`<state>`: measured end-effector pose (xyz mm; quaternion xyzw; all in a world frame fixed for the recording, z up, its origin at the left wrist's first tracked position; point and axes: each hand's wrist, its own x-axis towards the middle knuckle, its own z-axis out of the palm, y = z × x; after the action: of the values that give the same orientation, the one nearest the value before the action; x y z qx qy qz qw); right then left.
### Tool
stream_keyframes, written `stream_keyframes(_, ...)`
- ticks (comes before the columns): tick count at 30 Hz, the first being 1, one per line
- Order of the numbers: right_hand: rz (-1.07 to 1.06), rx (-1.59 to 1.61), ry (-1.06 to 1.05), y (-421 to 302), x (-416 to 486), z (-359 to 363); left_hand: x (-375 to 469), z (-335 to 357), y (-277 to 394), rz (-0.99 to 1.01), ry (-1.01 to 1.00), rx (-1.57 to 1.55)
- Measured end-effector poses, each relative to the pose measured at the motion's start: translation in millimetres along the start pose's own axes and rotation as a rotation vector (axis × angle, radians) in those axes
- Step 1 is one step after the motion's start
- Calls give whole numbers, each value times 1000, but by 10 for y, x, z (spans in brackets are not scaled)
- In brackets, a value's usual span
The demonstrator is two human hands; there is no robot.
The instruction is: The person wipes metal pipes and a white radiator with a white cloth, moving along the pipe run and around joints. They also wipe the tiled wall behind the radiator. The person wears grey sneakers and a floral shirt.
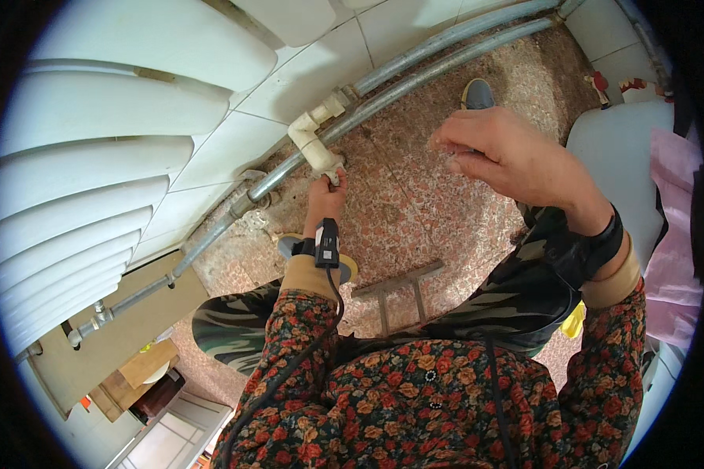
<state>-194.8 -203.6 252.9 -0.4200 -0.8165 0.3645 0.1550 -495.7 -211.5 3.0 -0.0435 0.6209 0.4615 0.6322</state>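
My left hand point(327, 198) reaches down to the lower end of a cream plastic elbow pipe fitting point(314, 143), which crosses in front of a galvanized steel pipe point(387, 102). Its thumb and fingers pinch a small pale part point(332, 175) at that end; too little of it shows to tell what it is. To the right, my right hand point(507, 153) hovers above the floor, palm down. Its fingers are loosely curled, with a gap between thumb and forefinger, and no object shows in it.
White radiator columns point(111, 111) stand along the tiled wall point(322, 70) at left. A metal frame point(396, 284) lies on the speckled floor point(399, 211) before my knees. A pale rounded object point(613, 158) and pink cloth point(674, 234) are at right. Wooden boards point(146, 363) sit lower left.
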Motion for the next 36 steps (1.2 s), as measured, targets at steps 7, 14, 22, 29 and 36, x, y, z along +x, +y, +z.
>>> stream_keyframes(7, -50, -35, -6, 69, 46, 55, 151, 129, 19, -299, 93, -812)
stream_keyframes(14, 19, -80, -169, 314, 118, 367, 102, -114, -148, -129, -174, -278)
stream_keyframes(22, 180, 222, -21, 395, 809, 2066, -431, -327, -149, -220, -152, 72)
stream_keyframes(29, 341, 558, 433, 401, 824, 3105, -196, -690, 82, -215, -119, 139)
stream_keyframes(36, 915, 1074, 508, 1002, 971, 3648, -447, -324, 244, -187, -111, 681)
